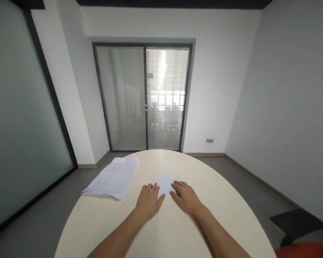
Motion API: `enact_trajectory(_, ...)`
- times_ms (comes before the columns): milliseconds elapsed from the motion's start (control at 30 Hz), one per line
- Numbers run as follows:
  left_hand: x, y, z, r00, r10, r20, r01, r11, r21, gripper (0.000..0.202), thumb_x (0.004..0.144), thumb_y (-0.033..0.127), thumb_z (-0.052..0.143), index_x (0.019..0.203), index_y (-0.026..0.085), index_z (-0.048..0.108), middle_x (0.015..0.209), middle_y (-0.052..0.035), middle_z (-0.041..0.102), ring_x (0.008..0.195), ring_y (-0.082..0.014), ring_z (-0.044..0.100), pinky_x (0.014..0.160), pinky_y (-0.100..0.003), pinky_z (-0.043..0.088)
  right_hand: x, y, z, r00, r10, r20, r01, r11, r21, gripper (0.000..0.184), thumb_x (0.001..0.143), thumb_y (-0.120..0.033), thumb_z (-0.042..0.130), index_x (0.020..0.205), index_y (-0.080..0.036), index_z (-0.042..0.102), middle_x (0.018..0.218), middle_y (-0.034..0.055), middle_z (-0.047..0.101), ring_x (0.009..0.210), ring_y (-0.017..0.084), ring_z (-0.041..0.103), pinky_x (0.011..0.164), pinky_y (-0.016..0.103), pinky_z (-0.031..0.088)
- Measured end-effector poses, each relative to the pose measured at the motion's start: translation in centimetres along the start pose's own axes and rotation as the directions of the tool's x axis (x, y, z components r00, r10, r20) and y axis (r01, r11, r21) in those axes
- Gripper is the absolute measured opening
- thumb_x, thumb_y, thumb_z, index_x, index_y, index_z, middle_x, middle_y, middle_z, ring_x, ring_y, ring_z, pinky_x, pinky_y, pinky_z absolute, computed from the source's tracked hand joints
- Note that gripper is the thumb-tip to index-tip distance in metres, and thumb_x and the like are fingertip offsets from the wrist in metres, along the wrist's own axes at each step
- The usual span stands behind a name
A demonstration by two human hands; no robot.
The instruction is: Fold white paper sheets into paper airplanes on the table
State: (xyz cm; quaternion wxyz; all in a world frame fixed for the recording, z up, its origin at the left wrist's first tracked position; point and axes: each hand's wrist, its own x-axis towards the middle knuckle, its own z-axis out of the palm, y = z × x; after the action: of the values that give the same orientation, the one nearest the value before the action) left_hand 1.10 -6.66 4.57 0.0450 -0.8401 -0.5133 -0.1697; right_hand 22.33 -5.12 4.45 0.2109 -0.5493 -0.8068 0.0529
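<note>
A small white piece of paper, seemingly folded and with a pointed far corner, lies on the round cream table between my two hands. On its left edge rests my left hand, fingers bent and thumb held apart near the paper's close edge. My right hand touches the right edge with its fingertips, thumb and fingers spread apart. Both hands partly cover the paper, so its side edges are hidden.
A stack of larger white sheets lies at the table's left edge. Beyond the table stands a glass door with blinds. At lower right are a dark flat surface and something orange-red.
</note>
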Motion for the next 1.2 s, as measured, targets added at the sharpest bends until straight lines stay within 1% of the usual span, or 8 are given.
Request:
enact_trajectory(67,0.0,-0.1,0.2,1.0,-0.015,-0.008,0.015,1.0,0.006,0.045,0.1,0.045,0.036,0.118,0.014,0.063,0.129,-0.0172,0.062,0.113,-0.0331,0.056,0.096,-0.05,0.038,0.0,0.2,-0.2,0.998,0.029,-0.05,-0.03,0.999,-0.013,0.036,0.094,-0.037,0.048,0.119,-0.019,0.068,0.126,0.0123,0.066,0.119,0.026,0.056,0.102,0.039,0.042)
enact_trajectory(167,-0.1,-0.2,0.6,0.998,-0.05,-0.028,0.05,0.998,0.022,0.045,0.099,0.046,0.038,0.119,0.016,0.063,0.131,-0.0163,0.061,0.114,-0.0332,0.055,0.098,-0.05,0.037,0.1,0.7,-0.4,0.986,0.126,-0.107,-0.134,0.988,-0.072,0.029,0.09,-0.031,0.051,0.107,-0.02,0.072,0.114,0.0117,0.071,0.108,0.027,0.061,0.093,0.037,0.046)
enact_trajectory(300,-0.1,-0.3,0.9,0.997,-0.067,-0.04,0.068,0.997,0.038,0.045,0.098,0.045,0.039,0.119,0.014,0.064,0.133,-0.0171,0.06,0.115,-0.0349,0.053,0.098,-0.051,0.037,0.1,1.6,-0.6,0.962,0.23,-0.149,-0.246,0.964,-0.105,0.025,0.088,-0.032,0.053,0.096,-0.021,0.075,0.107,0.0109,0.072,0.102,0.028,0.063,0.084,0.036,0.048)
enact_trajectory(467,0.0,-0.4,0.7,0.998,-0.059,-0.009,0.059,0.998,0.034,0.046,0.098,0.045,0.038,0.119,0.013,0.064,0.132,-0.0178,0.06,0.117,-0.0347,0.053,0.098,-0.05,0.038,0.1,2.4,-0.8,0.932,0.309,-0.19,-0.333,0.936,-0.113,0.025,0.089,-0.032,0.051,0.087,-0.02,0.073,0.102,0.0131,0.072,0.099,0.029,0.063,0.08,0.038,0.049)
enact_trajectory(567,0.0,-0.4,0.6,0.999,-0.054,0.003,0.054,0.999,0.003,0.045,0.098,0.044,0.039,0.119,0.012,0.063,0.132,-0.0188,0.059,0.117,-0.0351,0.052,0.098,-0.05,0.039,0.2,2.8,-0.6,0.921,0.336,-0.198,-0.361,0.926,-0.106,0.026,0.089,-0.033,0.051,0.092,-0.02,0.073,0.106,0.0124,0.071,0.1,0.029,0.062,0.08,0.038,0.049)
enact_trajectory(667,0.0,-0.5,0.6,0.999,-0.053,0.006,0.053,0.999,-0.004,0.045,0.097,0.043,0.04,0.119,0.011,0.063,0.132,-0.0195,0.059,0.117,-0.0352,0.052,0.097,-0.05,0.039,0.3,3.2,-0.3,0.917,0.35,-0.193,-0.373,0.923,-0.097,0.03,0.088,-0.035,0.053,0.105,-0.021,0.073,0.117,0.0114,0.068,0.107,0.031,0.06,0.086,0.04,0.048)
enact_trajectory(767,0.0,-0.5,0.6,0.999,-0.049,0.008,0.049,0.999,0.013,0.046,0.098,0.044,0.039,0.12,0.012,0.063,0.133,-0.0185,0.059,0.116,-0.0342,0.053,0.097,-0.049,0.04,0.4,3.6,-0.1,0.913,0.365,-0.18,-0.385,0.919,-0.086,0.034,0.088,-0.038,0.053,0.111,-0.023,0.072,0.125,0.0108,0.065,0.113,0.032,0.057,0.092,0.043,0.047)
enact_trajectory(1200,0.1,-0.6,0.7,0.997,-0.064,0.04,0.062,0.997,0.034,0.049,0.098,0.045,0.035,0.122,0.011,0.061,0.135,-0.0168,0.057,0.118,-0.0325,0.051,0.099,-0.047,0.039,0.7,3.7,0.2,0.902,0.402,-0.157,-0.415,0.908,-0.056,0.033,0.088,-0.037,0.053,0.109,-0.025,0.075,0.127,0.0076,0.065,0.115,0.029,0.058,0.094,0.039,0.045)
